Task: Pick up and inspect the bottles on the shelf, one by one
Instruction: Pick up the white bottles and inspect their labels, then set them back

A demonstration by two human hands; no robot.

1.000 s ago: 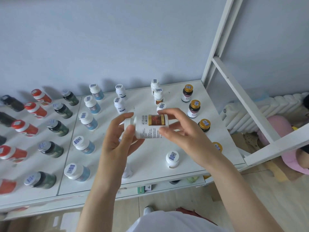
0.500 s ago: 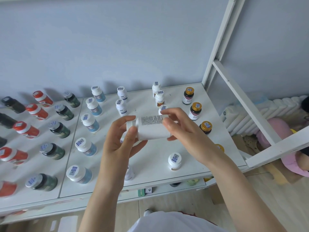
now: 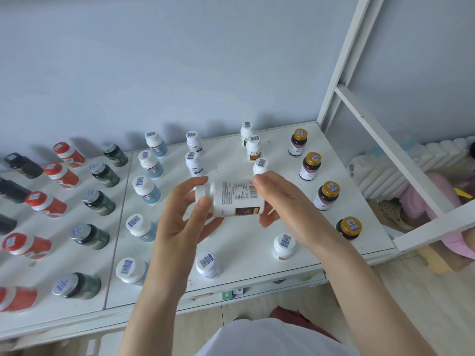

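Here, mid-inspection: a white bottle (image 3: 232, 199) is held sideways above the shelf (image 3: 321, 242), printed label upward. The left hand (image 3: 180, 222) pinches its cap end; the right hand (image 3: 280, 201) curls round its base. The other bottles (image 3: 142, 228) stand in rows below; which have been checked cannot be told.

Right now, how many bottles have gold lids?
4, in a line down the right side of the shelf: back one, second, third, front one near the edge. Another could hide behind the right hand.
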